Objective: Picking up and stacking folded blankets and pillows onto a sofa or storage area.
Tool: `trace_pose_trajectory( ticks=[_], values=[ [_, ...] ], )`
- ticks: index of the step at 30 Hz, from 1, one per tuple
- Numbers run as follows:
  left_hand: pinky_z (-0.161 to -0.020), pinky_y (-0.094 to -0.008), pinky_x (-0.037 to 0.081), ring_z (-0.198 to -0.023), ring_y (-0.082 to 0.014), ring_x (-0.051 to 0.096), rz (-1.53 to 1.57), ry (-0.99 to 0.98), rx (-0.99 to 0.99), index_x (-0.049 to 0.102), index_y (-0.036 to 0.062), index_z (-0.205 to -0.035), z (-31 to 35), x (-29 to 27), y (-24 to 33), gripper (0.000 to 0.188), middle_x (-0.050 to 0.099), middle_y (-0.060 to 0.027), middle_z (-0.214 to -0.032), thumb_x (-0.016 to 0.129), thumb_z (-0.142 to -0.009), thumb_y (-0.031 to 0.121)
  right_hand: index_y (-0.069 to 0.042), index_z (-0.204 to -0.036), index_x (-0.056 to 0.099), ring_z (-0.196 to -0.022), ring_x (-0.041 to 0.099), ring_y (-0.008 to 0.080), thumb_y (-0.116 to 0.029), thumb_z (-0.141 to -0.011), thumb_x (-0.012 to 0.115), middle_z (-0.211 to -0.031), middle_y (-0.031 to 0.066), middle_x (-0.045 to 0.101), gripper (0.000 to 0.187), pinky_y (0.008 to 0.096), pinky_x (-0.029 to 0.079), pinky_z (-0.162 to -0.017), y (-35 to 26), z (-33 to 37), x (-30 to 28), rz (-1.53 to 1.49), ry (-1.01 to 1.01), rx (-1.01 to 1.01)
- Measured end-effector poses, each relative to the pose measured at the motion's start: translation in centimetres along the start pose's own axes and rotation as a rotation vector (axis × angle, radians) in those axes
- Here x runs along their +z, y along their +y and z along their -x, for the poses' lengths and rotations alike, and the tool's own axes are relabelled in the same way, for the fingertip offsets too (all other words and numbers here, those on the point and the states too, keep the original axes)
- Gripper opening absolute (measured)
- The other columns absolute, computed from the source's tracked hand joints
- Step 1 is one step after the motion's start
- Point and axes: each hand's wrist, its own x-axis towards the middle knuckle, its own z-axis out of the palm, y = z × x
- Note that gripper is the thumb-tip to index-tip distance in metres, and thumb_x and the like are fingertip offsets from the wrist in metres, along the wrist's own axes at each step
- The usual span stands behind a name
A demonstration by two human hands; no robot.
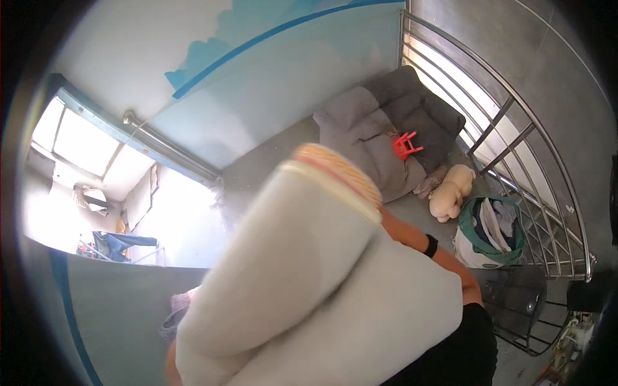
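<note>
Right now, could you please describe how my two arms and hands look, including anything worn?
Your right forearm is bare, with a black wristband and, higher up, a black sleeve. Of your left arm only a bare sliver shows; neither hand can be made out.

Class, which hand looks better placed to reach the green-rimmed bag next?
Probably the right: the right forearm is nearer the bag than the left arm. The pale bundle hides both hands.
</note>
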Motion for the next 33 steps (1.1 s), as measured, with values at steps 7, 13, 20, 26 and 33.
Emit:
trace_pose_trajectory(
  ticks=[7,13,20,26,33],
  values=[
    [-0.089,-0.041,0.04,-0.104,-0.0295,0.05,0.044,0.044,-0.061,0.046,0.0035,-0.122,-3.9,7.8,4.8,0.052,0.051,-0.0172,-0.12,0.057,-0.08,0.033,-0.002,-0.115,0.055,-0.111,0.048,0.0352,-0.012,-0.076,0.059,-0.118,0.0206,0.053,0.04,0.037,0.038,-0.094,9.7,3.1,-9.4,0.329,-0.31,0.323],
    [-0.091,-0.0414,0.039,-0.107,-0.0285,0.049,0.089,0.0,-0.038,0.044,0.0034,-0.125,-12.6,13.8,7.3,0.055,0.049,-0.017,-0.123,0.055,-0.083,0.038,-0.001,-0.103,0.058,-0.089,0.058,0.0302,-0.013,-0.07,0.067,-0.096,0.0175,0.062,0.036,0.0346,0.044,-0.083,13.8,5.0,-10.4,0.239,-0.044,0.443],
    [-0.094,-0.0418,0.039,-0.112,-0.0274,0.048,0.582,-0.361,0.15,0.04,0.0032,-0.128,-32.2,27.5,10.4,0.059,0.047,-0.0168,-0.126,0.052,-0.086,0.043,0.002,-0.111,0.056,-0.095,0.057,0.0173,-0.014,-0.073,0.07,-0.104,0.0149,0.062,0.043,0.031,0.044,-0.083,17.8,0.9,-15.8,0.216,0.239,0.499],
    [-0.104,-0.0407,0.028,-0.124,-0.0276,0.034,0.471,-0.777,0.186,0.023,-0.0006,-0.137,-53.7,44.1,25.0,0.067,0.031,-0.0166,-0.138,0.03,-0.094,0.051,-0.003,-0.102,0.062,-0.09,0.061,0.019,-0.023,-0.057,0.082,-0.095,0.0108,0.066,0.053,0.0299,0.046,-0.08,19.6,-10.7,-22.0,0.013,0.839,0.5],
    [-0.1,-0.036,0.032,-0.12,-0.0275,0.039,0.156,-0.862,0.16,0.02,-0.0025,-0.138,-61.4,72.0,26.3,0.077,0.036,-0.0224,-0.133,0.041,-0.09,0.054,0.01,-0.112,0.049,-0.099,0.058,0.0285,-0.041,-0.051,0.084,-0.108,0.0211,0.058,0.087,0.0322,0.046,-0.084,41.6,-14.5,-38.4,0.06,0.744,0.925]
  ],
)
